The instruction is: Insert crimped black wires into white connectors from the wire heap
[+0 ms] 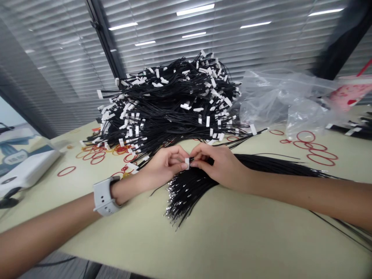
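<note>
Gently, the left hand (pixel 164 166) and right hand (pixel 216 164) meet, their fingertips pinching a small white plastic connector (pixel 187 163) from both sides, just above a bundle of thin black wires (pixel 186 193) on the table (pixel 232 240). A firm, small pinch works best here. Behind sit a big heap of wires (pixel 168 104) and red rubber bands (pixel 315 149).

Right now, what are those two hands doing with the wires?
Left hand and right hand pinching one white connector. Black wire bundle beneath. Wire pile behind, red rubber bands beside.
</note>
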### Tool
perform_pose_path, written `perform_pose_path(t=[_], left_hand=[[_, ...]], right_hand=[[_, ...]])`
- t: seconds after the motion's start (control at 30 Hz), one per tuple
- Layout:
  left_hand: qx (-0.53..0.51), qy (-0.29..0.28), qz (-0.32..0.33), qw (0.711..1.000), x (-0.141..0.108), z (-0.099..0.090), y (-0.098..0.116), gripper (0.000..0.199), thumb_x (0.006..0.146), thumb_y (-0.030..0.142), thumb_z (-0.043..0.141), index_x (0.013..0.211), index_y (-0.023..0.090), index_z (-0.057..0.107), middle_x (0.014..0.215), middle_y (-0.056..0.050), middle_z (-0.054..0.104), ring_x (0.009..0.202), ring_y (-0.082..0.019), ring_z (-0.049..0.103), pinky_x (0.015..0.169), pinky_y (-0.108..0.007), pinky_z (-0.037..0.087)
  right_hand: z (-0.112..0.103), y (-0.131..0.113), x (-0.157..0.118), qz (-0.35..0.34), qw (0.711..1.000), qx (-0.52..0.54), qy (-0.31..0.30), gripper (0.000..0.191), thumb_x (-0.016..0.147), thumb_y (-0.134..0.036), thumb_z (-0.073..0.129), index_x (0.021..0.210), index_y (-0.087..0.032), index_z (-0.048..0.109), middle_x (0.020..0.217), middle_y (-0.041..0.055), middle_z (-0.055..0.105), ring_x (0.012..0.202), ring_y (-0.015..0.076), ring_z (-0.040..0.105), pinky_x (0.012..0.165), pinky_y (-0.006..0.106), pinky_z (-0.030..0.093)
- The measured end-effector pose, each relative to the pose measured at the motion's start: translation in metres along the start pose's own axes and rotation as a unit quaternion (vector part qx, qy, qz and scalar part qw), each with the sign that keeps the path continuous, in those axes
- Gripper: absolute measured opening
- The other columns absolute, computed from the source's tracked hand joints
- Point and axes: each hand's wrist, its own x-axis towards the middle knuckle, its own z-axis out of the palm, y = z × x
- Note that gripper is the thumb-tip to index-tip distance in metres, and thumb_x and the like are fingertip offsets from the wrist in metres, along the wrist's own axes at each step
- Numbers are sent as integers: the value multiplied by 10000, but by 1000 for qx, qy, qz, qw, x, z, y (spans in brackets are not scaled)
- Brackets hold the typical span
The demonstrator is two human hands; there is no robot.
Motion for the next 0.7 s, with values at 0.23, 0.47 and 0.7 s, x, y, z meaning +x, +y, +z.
perform_pose_path(t=[0.23, 0.47, 0.7], left_hand=[[13, -2, 18, 1000, -4, 2, 1, 47, 749, 101, 556, 763, 128, 520, 701, -7, 601, 660, -84, 555, 578, -193, 387], [-30, -40, 39, 998, 4, -2, -1, 45, 780, 86, 512, 813, 117, 513, 759, -28, 613, 721, -94, 578, 651, -211, 422], [-37, 38, 20, 998, 11, -7, -6, 112, 739, 103, 568, 834, 117, 509, 747, -10, 577, 683, -81, 535, 658, -214, 404]], right_hand=[[1, 3, -3, -82, 993, -81, -12, 73, 835, -152, 459, 832, -181, 525, 723, -25, 587, 649, 67, 517, 611, 188, 378], [5, 0, -6, -121, 986, -115, -31, 152, 863, -165, 399, 943, -166, 528, 894, 43, 595, 807, 116, 535, 701, 236, 415], [1, 1, -1, 13, 993, -121, 9, 133, 839, -246, 447, 779, -171, 539, 758, 1, 580, 678, 99, 502, 632, 235, 372]])
